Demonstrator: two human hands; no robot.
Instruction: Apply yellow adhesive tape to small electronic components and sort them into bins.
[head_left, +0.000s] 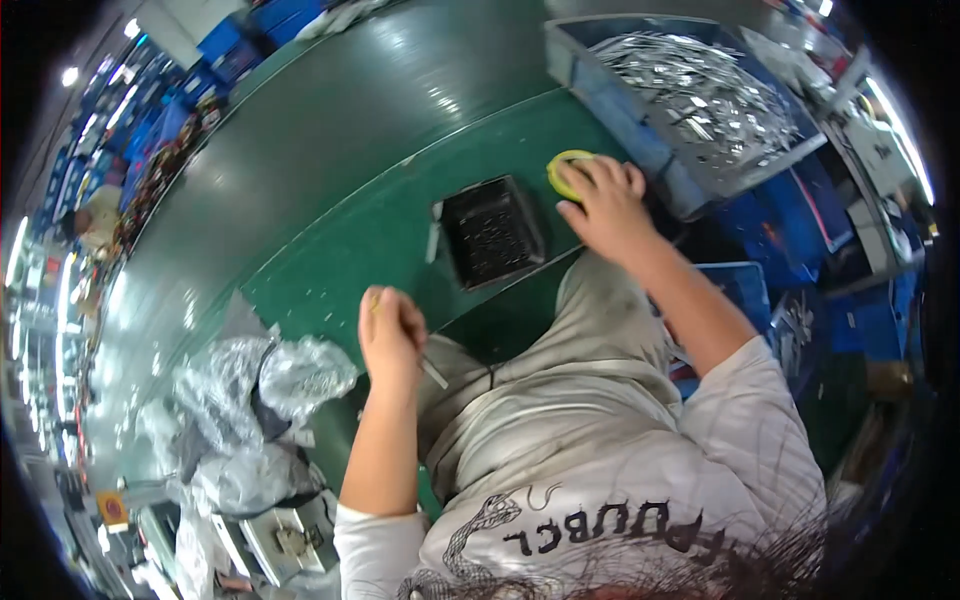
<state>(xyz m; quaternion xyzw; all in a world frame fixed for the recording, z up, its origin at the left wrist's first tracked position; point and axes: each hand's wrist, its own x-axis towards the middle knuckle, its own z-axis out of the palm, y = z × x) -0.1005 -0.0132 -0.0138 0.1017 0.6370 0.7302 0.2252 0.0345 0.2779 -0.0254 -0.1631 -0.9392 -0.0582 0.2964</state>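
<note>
Room: workshop with bright strip lights and stacked blue boxes (225, 50) beyond the far side and along the left.
Table (330, 235): green and glossy, with a pale line running across it and small bits scattered on its surface.
Left grip (393, 335): fingers curled in, closed around a thin pale strip (435, 373), one end of which juts out below the hand towards the lap; the rest is hidden by the hand.
Right grip (610, 210): fingers bent over a yellow ring (554, 172), touching it; whether they pinch it or only rest there, cannot tell.
Yellow ring: on the table, right of the black tray, near the blue-grey bin.
Black tray (541, 232): square, at the near part of the table between the two hands; small dark pieces lie inside.
Metal strip (433, 242): at the tray's left side.
Blue-grey bin (625, 125): far right, heaped with shiny metal pieces (700, 95).
Plastic bags (305, 375): clear, crumpled, left of the left forearm.
Blue crate (740, 280): below the right forearm, partly hidden.
Wearer: light trousers, pale shirt with a printed snake.
</note>
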